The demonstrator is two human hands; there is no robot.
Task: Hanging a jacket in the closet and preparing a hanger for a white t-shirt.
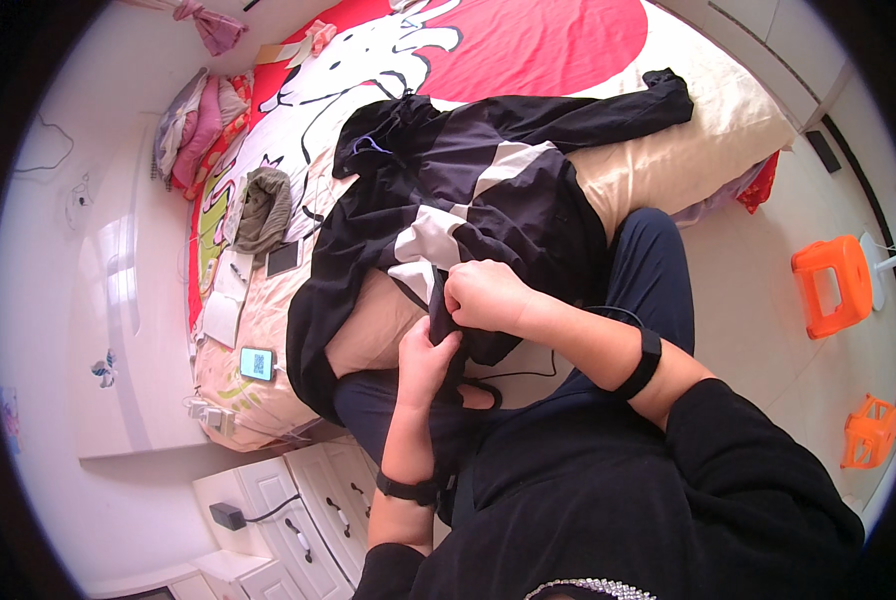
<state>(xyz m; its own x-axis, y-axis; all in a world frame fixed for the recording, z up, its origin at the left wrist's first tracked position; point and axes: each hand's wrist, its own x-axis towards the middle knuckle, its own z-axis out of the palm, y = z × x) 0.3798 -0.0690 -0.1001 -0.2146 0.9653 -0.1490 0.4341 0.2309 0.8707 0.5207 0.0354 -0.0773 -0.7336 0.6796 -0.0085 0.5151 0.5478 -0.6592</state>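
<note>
A black hooded jacket [548, 215] with white and dark grey panels lies spread over the bed edge, its near hem hanging towards my lap. One sleeve stretches out to the far right, and the other drapes down at the left. My left hand [427, 352] is closed on the jacket's lower front edge, thumb pressed on top of the cloth. Just above and to the right, my right hand [485, 296] pinches the same edge, close to a white panel. What lies between the fingertips is hidden. A purple-blue cord [370, 146] shows near the hood.
The bed [658, 180] has a red and white printed sheet. At its left side lie a grey-green cloth [264, 212], a dark phone [285, 259], an open notebook [225, 312] and a lit phone [258, 364]. White drawers [303, 520] stand lower left; orange stools [830, 287] stand right.
</note>
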